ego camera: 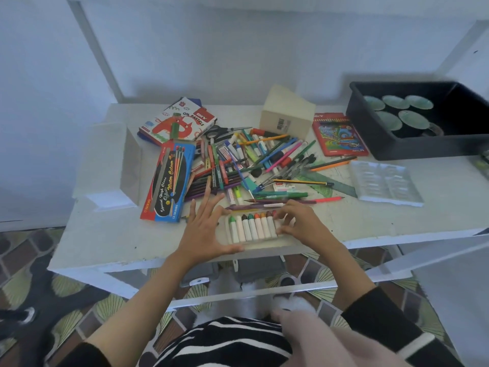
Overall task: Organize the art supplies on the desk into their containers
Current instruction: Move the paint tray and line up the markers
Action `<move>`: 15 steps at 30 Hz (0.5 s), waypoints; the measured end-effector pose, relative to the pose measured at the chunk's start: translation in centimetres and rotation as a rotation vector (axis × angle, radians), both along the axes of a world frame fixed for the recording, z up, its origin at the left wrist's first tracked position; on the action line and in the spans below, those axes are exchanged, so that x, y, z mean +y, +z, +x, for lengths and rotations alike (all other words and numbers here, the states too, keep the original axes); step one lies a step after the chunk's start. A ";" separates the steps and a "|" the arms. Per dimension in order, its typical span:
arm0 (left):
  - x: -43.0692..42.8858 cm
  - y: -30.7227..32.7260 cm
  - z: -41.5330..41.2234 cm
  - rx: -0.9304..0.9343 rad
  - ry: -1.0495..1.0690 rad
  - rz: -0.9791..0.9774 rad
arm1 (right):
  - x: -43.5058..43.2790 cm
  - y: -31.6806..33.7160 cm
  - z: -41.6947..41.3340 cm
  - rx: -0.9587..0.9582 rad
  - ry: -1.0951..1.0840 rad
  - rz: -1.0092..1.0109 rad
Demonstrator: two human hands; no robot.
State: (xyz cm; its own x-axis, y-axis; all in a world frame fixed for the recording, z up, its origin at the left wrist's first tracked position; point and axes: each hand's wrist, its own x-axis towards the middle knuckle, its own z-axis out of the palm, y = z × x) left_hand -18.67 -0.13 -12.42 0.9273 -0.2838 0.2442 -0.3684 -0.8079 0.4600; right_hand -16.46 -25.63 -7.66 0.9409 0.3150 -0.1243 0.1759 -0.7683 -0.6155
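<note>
A clear plastic tray (pixel 225 235) holding a row of several oil pastels (pixel 251 226) lies near the desk's front edge. My left hand (pixel 205 231) rests against the tray's left end with fingers spread and the thumb along its front. My right hand (pixel 297 223) pinches a pastel at the tray's right end. Behind them a loose heap of pens, markers and pencils (pixel 254 162) covers the desk's middle. An oil pastels box (pixel 177 123) and a blue and red water colour pencil box (pixel 169 181) lie at the left.
A white open box (pixel 111 165) stands at the far left. A beige carton (pixel 287 112), a red coloured pencil box (pixel 337 135), a black bin (pixel 412 147) with round paint pots and a white palette (pixel 383 184) sit to the right. Scissors (pixel 225 131) lie behind the heap.
</note>
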 end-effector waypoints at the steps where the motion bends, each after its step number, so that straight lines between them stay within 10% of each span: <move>1: 0.1 0.0 0.0 0.001 -0.004 -0.009 | 0.0 0.1 0.1 -0.011 0.017 -0.009; 15: 0.3 -0.3 0.0 -0.005 0.011 -0.053 | 4.0 4.4 13.5 -0.194 0.118 -0.176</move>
State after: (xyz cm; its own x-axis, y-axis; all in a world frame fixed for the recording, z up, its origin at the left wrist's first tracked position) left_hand -18.68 0.21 -12.70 0.9288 -0.2603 0.2637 -0.3624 -0.7864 0.5002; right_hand -2.95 -21.63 -3.22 0.9104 0.4136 -0.0078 0.3723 -0.8273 -0.4207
